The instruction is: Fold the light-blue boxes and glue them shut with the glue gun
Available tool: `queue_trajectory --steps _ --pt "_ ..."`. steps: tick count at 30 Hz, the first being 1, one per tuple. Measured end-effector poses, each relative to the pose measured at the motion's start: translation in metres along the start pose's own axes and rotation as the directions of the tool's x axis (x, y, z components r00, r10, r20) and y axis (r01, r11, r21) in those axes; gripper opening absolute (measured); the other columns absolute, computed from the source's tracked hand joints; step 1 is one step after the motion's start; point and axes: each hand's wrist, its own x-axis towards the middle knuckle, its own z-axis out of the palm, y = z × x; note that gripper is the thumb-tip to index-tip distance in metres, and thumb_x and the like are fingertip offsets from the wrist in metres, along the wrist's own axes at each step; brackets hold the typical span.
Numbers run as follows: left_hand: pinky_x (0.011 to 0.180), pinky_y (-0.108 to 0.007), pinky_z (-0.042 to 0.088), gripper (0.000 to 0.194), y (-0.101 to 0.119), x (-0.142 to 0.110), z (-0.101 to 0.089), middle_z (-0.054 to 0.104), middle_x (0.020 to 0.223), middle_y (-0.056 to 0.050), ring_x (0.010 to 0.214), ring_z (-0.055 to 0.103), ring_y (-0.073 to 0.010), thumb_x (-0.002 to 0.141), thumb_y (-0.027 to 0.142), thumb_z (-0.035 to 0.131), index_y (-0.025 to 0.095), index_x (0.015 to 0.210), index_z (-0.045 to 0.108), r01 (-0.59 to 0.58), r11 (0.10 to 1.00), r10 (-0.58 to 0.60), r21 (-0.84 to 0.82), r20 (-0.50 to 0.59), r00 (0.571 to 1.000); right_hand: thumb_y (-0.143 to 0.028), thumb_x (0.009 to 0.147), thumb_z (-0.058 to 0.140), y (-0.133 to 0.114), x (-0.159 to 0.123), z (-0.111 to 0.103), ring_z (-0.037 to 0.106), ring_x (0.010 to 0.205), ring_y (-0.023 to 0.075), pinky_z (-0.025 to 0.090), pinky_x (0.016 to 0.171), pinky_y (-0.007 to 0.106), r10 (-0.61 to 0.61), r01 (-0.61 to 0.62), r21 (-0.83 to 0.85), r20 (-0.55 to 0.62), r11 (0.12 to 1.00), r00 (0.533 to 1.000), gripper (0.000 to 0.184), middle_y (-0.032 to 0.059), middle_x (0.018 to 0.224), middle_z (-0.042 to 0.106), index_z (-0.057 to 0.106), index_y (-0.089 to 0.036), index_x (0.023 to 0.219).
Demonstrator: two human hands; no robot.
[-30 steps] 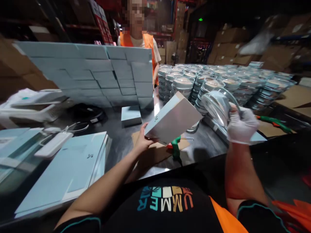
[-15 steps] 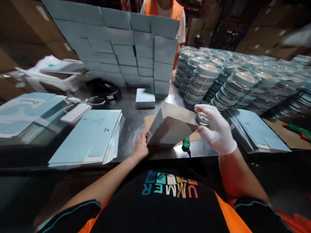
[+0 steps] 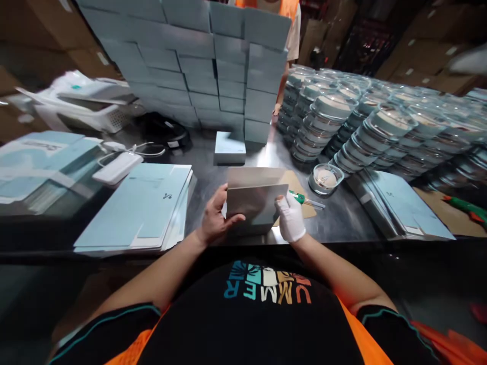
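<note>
A pale grey carton box point(image 3: 254, 203) stands at the near edge of the dark metal table point(image 3: 342, 223), its flap raised. My bare left hand point(image 3: 214, 219) grips its left side, thumb across the front. My right hand point(image 3: 289, 217), in a white glove, pinches its right edge. A single clear lidded dish point(image 3: 325, 178) sits on the table just right of the box. A green-handled tool point(image 3: 304, 199) lies on a brown cardboard sheet point(image 3: 292, 180) behind the box.
A wall of stacked light-blue boxes point(image 3: 198, 66) fills the back, one box point(image 3: 229, 147) alone before it. Stacks of clear dishes point(image 3: 373, 126) crowd the right. Flat blue carton blanks point(image 3: 144, 208) lie left, others point(image 3: 399, 203) right. A person in an orange vest point(image 3: 287, 30) stands behind.
My right hand set the clear dish down on the table and came over to the box's right edge. The box went from tilted in the air to standing at the table edge.
</note>
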Motion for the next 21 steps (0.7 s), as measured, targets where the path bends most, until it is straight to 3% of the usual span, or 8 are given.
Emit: queue_trajectory --steps 3,6,9,11,14,16,17,21 --pt "0.108 -0.044 0.064 0.077 0.006 0.001 0.002 0.070 0.149 -0.019 0.130 0.076 -0.0336 0.088 0.075 0.096 0.025 0.139 0.068 -0.133 0.990 0.122 -0.055 -0.172 0.978 -0.051 0.098 0.068 -0.002 0.006 0.020 0.074 0.120 0.0285 0.061 0.114 0.045 0.034 -0.029 0.037 -0.160 0.999 0.987 0.053 0.0129 0.135 0.077 0.061 -0.024 0.143" --pt "0.108 -0.044 0.064 0.081 0.006 -0.006 0.001 0.069 0.149 -0.017 0.132 0.074 -0.0324 0.092 0.072 0.095 0.030 0.154 0.064 -0.197 0.980 0.189 -0.037 -0.168 0.968 -0.041 0.093 0.066 -0.004 0.009 0.020 0.072 0.128 0.0260 0.062 0.112 0.042 -0.031 0.041 0.097 -0.103 0.994 0.994 0.068 0.0143 0.152 0.070 0.050 -0.026 0.158" --pt "0.112 -0.048 0.062 0.066 0.007 -0.009 -0.008 0.075 0.128 -0.014 0.126 0.071 -0.0324 0.094 0.077 0.089 0.026 0.135 0.080 -0.141 0.987 0.143 0.075 -0.025 0.989 -0.049 0.100 0.066 -0.004 0.017 -0.015 0.074 0.122 0.0258 0.065 0.104 0.042 -0.070 0.064 0.052 0.118 0.997 0.991 0.070 0.0149 0.152 0.069 0.051 -0.026 0.164" --pt "0.118 -0.050 0.057 0.069 0.009 -0.007 -0.013 0.077 0.119 -0.011 0.122 0.069 -0.0316 0.092 0.084 0.087 0.025 0.127 0.084 -0.051 0.993 0.057 0.104 -0.056 0.997 -0.057 0.105 0.064 0.001 0.025 -0.048 0.074 0.123 0.0290 0.064 0.107 0.046 -0.020 0.049 -0.152 0.188 0.987 0.982 0.062 0.0182 0.151 0.071 0.059 -0.023 0.157" --pt "0.129 -0.052 0.049 0.076 0.009 -0.001 -0.014 0.077 0.115 -0.010 0.125 0.069 -0.0323 0.087 0.091 0.086 0.023 0.121 0.084 0.073 0.989 -0.049 0.126 -0.182 0.982 -0.058 0.103 0.072 0.018 0.031 -0.084 0.076 0.119 0.0366 0.061 0.107 0.050 0.301 -0.140 -0.695 0.115 0.705 0.947 0.053 0.0243 0.135 0.078 0.071 -0.017 0.137" --pt "0.129 -0.052 0.048 0.078 0.007 0.002 -0.013 0.077 0.119 -0.011 0.127 0.069 -0.0325 0.087 0.092 0.085 0.022 0.122 0.084 0.093 0.989 -0.066 0.113 -0.224 0.972 -0.052 0.096 0.084 0.031 0.028 -0.092 0.080 0.107 0.0388 0.063 0.099 0.050 0.522 -0.260 -0.842 0.029 0.473 0.852 0.062 0.0245 0.122 0.081 0.068 -0.015 0.142" --pt "0.129 -0.052 0.049 0.079 0.006 0.003 -0.012 0.077 0.120 -0.011 0.127 0.069 -0.0326 0.089 0.093 0.083 0.022 0.123 0.083 0.088 0.990 -0.062 0.111 -0.223 0.973 -0.047 0.091 0.088 0.037 0.026 -0.092 0.080 0.104 0.0393 0.063 0.095 0.049 0.577 -0.310 -0.844 -0.001 0.438 0.817 0.070 0.0240 0.120 0.081 0.064 -0.014 0.148" --pt "0.130 -0.053 0.048 0.082 0.001 0.003 -0.015 0.078 0.124 -0.014 0.129 0.069 -0.0340 0.096 0.095 0.070 0.021 0.130 0.081 0.029 0.991 -0.009 0.133 -0.146 0.989 -0.027 0.071 0.088 0.049 0.013 -0.086 0.080 0.110 0.0369 0.065 0.094 0.045 0.549 -0.511 -0.572 -0.123 0.641 0.827 0.078 0.0196 0.123 0.081 0.062 -0.017 0.143"
